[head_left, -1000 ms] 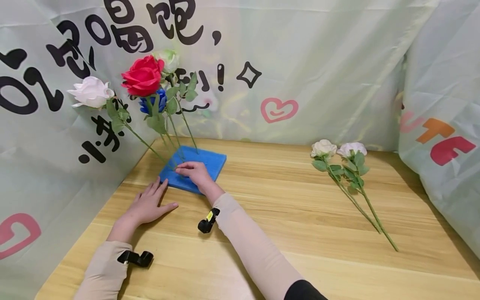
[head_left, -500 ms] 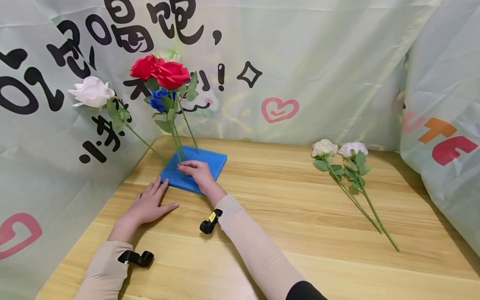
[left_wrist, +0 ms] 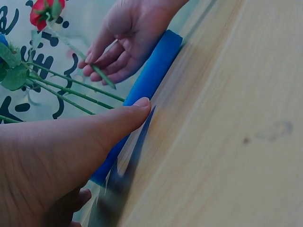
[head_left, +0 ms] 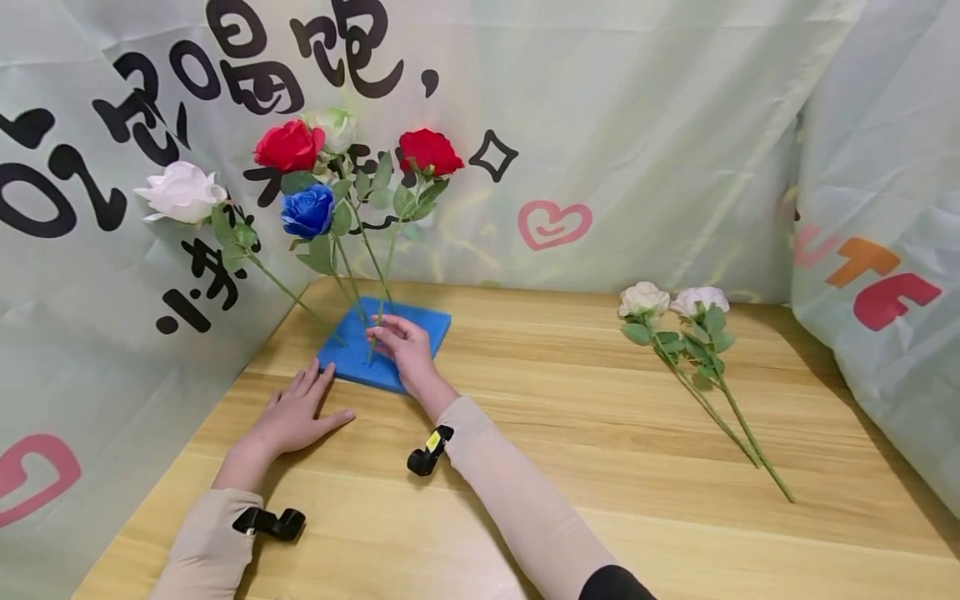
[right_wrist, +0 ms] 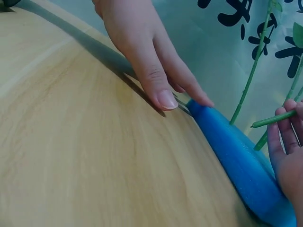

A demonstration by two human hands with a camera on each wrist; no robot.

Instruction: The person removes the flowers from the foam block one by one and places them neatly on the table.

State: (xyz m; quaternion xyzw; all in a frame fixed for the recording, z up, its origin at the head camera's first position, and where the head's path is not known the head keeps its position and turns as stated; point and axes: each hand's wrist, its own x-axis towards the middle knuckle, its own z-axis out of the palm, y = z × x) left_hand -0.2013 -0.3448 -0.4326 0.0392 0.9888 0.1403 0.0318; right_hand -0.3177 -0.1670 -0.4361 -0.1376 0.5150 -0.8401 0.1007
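Observation:
My right hand (head_left: 411, 354) pinches the stem of a red rose (head_left: 430, 152) between thumb and fingers, over a blue foam board (head_left: 429, 327). The rose's bare stem end (right_wrist: 259, 125) shows below the fingers in the right wrist view, raised above the board's top. In the left wrist view that stem slants through the right hand (left_wrist: 135, 35). My left hand (head_left: 294, 418) lies with fingers spread on the table, fingertips right at the board's near left edge. Standing in the board are another red rose (head_left: 288, 146), a blue rose (head_left: 307, 210), a pale pink rose (head_left: 180, 192) and a greenish-white rose (head_left: 337, 132).
On the right side of the wooden table (head_left: 540, 400) lie a cream rose (head_left: 643, 298) and a pale lilac rose (head_left: 699, 300), stems crossing toward the front. A printed fabric backdrop (head_left: 637, 150) rises behind and along both sides.
The held red rose's bloom has swung right, away from the other blooms, and its stem now leans slightly right. My right hand has shifted a little right. The left hand stays put.

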